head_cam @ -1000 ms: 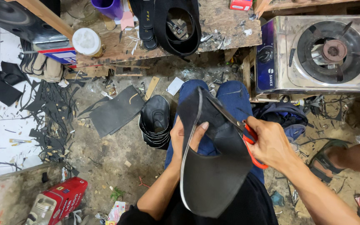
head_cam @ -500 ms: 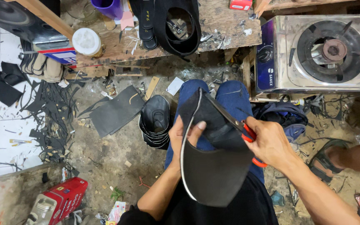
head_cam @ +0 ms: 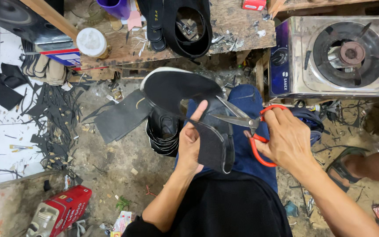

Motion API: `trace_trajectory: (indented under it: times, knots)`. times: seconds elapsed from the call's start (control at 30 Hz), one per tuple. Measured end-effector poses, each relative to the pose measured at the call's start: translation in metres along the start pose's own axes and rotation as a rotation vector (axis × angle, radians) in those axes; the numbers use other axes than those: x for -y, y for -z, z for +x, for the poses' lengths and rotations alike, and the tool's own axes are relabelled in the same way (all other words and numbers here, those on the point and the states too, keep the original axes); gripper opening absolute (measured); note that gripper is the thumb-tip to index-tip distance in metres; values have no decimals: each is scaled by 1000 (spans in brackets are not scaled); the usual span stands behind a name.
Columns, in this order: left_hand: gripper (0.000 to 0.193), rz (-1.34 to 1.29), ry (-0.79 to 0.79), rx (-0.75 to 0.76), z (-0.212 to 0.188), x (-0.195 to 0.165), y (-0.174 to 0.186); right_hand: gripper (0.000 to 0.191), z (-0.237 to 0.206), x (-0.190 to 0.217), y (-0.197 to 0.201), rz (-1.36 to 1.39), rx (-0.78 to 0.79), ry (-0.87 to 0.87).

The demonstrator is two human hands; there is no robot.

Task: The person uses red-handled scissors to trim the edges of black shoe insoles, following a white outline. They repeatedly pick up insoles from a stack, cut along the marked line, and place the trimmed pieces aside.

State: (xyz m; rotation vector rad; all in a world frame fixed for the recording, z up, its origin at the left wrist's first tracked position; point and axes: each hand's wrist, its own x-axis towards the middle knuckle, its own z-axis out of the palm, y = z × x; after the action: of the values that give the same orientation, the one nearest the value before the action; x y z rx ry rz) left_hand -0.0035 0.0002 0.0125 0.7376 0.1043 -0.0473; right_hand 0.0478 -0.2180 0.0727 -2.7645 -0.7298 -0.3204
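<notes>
Two hands work over our lap: our left hand (head_cam: 192,145) pinches the black sole piece (head_cam: 185,94), fingers clenched on its cut edge, while our right hand (head_cam: 286,138) grasps red-handled scissors (head_cam: 246,125), blades biting the piece. Beyond, a stove (head_cam: 334,55) stands on the floor.

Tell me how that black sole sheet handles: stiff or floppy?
Probably flexible: the black sole sheet curves and folds over in the left hand rather than lying flat. Likely light, since one hand holds it up. It seems soft enough to cut, with the red-handled scissors in the right hand at its edge.
</notes>
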Motion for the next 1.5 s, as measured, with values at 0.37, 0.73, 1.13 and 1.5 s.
trace_trajectory:
  times: [0.37, 0.73, 1.13, 1.5]
  knots:
    - [86, -163, 74, 141, -4, 3, 7, 52, -2, -4, -7, 93, 21, -23]
    - [76, -158, -35, 94, 2, 7, 25, 52, -16, -21, -21, 175, 30, -174]
    - [74, 530, -95, 68, 13, -3, 7, 34, -29, -22, -40, 1540, -64, -387]
    - [60, 1110, -231, -89, 7, -3, 11, 36, -18, -17, -35, 1025, -323, -477]
